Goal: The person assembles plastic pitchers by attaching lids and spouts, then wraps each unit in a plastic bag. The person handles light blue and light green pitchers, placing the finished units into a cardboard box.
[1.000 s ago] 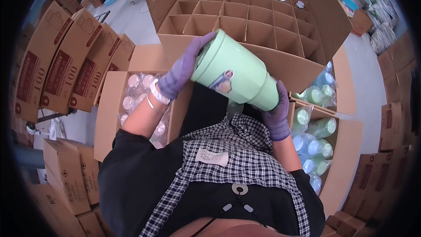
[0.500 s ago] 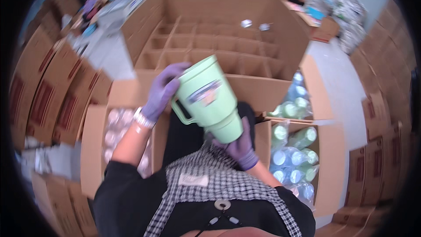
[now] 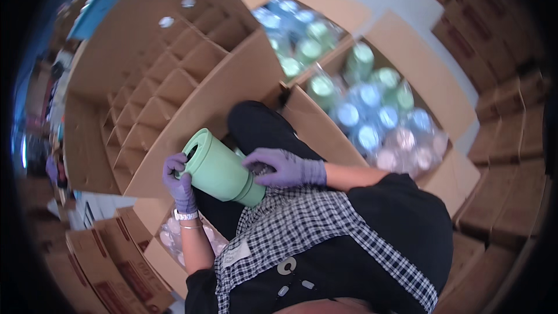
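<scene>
A large pale-green tumbler [image 3: 221, 168] lies tilted above my lap, its wide end up and to the left. A dark opening shows at that end, and the narrower base rests by the checked apron [image 3: 296, 218]. My left hand [image 3: 180, 181], in a purple glove, grips the wide end at the rim. On the other side, my gloved right hand [image 3: 285, 167] curls its fingers against the tumbler near the base. A dark patch shows between its thumb and fingers; I cannot make out what it is. The handle is mostly hidden.
A big carton [image 3: 232, 75] with cardboard dividers stands ahead to the left. Open boxes at the right hold bagged green, blue and pink tumblers [image 3: 368, 138]. Pink ones [image 3: 174, 234] fill a box by my left arm. Stacked cartons [image 3: 110, 261] line both sides.
My view has turned right. The tumbler has rolled so its printed patch no longer shows and its wide end leans left. My right hand has moved from beneath the base to its side.
</scene>
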